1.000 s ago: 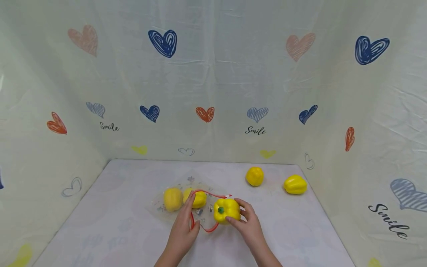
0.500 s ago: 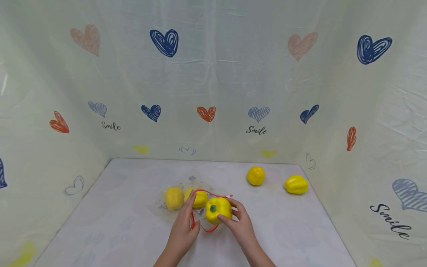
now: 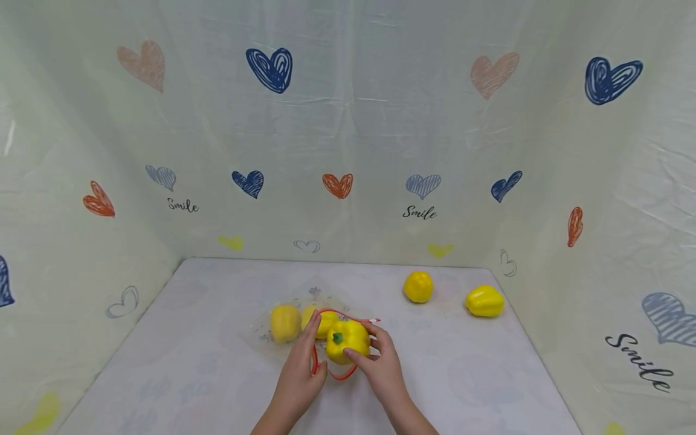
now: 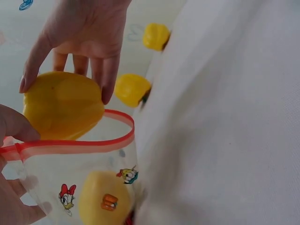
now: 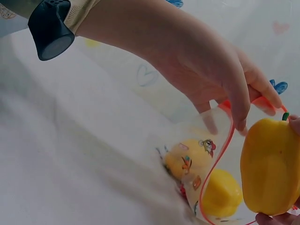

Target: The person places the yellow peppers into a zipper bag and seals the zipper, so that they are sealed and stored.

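Note:
My left hand [image 3: 300,368] holds the red-edged mouth of a clear bag [image 4: 47,180] printed with cartoon figures. Its thumb is over the edge, with the fingers on the bag's outer side. A yellow bell pepper [image 3: 348,339] with a green stem is gripped by the right hand [image 3: 385,362], thumb on the near side. In the left wrist view this pepper overlaps the red rim [image 4: 89,146], right at the bag's opening. Inside the bag lie two more yellow peppers: one [image 3: 285,323] farther in, blurred by the plastic, and one [image 5: 222,193] nearer the mouth.
Two loose yellow peppers stand on the white tabletop [image 3: 190,338] at the far right: one [image 3: 418,287] near the back edge, another [image 3: 484,301] by the right edge. A curtain [image 3: 342,121] printed with hearts rises behind and on both sides.
The right hand has moved left with the pepper, from beside the bag's mouth to over it, closer to the left hand. The left hand and bag have stayed nearly still.

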Tool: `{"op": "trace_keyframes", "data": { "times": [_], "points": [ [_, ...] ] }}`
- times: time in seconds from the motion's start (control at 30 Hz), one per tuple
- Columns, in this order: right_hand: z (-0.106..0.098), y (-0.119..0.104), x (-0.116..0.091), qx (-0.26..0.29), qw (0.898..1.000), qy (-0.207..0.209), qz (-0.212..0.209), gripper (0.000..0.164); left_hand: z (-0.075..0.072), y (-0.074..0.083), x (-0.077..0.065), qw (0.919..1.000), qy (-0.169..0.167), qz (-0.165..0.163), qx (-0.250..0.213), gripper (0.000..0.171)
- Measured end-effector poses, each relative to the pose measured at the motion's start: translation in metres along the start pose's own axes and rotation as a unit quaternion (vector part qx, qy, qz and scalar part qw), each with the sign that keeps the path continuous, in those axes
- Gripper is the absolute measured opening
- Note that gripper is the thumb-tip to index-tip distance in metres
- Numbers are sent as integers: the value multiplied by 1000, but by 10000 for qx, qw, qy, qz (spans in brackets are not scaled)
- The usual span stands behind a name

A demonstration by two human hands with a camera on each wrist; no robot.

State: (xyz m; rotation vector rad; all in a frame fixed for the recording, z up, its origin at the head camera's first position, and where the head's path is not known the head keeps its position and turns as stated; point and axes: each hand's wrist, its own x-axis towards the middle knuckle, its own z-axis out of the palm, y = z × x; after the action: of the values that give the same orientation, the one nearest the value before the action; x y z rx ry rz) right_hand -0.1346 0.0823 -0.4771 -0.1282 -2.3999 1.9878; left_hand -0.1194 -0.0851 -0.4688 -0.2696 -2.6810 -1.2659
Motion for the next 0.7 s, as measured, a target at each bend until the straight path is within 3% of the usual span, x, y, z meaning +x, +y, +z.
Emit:
{"op": "trace_keyframes", "data": {
  "times": [0.7],
  "points": [
    [15, -8, 4, -315, 9990, -219, -244, 67, -3, 2, 0, 10000, 52, 52, 32, 91]
  ]
}}
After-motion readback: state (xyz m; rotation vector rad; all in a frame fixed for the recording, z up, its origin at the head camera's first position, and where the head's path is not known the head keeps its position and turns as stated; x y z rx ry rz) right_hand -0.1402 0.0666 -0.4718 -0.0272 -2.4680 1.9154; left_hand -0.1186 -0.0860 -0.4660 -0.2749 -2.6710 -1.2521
